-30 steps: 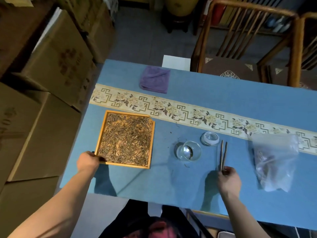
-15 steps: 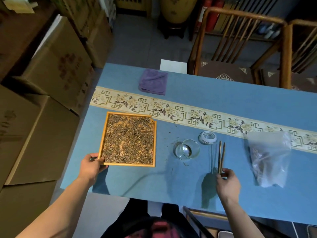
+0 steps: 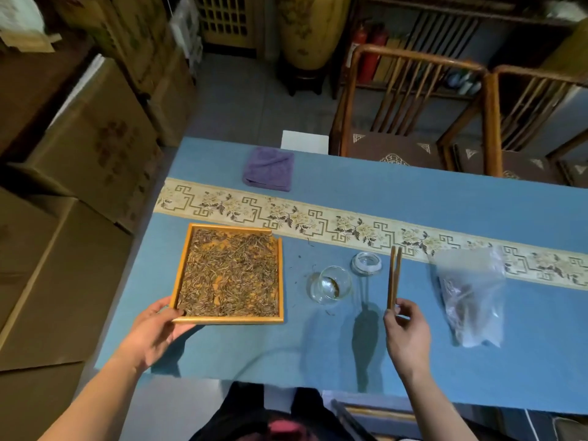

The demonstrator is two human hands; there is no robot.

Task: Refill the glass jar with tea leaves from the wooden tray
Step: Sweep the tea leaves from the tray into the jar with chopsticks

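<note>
A square wooden tray (image 3: 182, 268) covered with dry tea leaves (image 3: 230, 275) lies on the blue table at the left. My left hand (image 3: 156, 329) grips its near left corner, thumb on the rim. A small glass jar (image 3: 331, 285) lies to the tray's right, with a few leaves inside. Its clear lid (image 3: 366, 263) sits just beyond it. My right hand (image 3: 405, 329) pinches the near end of wooden tongs (image 3: 394, 275), which point away from me, right of the jar.
A clear plastic bag (image 3: 471, 294) with some tea lies at the right. A folded purple cloth (image 3: 269, 168) rests at the table's far side. Cardboard boxes (image 3: 89, 148) stack along the left. Two wooden chairs (image 3: 410, 100) stand behind the table (image 3: 413, 198).
My left hand has shifted its hold on the tray's near left corner, and the tray has turned slightly. My right hand has lifted the tongs' near end. The camera view has tilted up.
</note>
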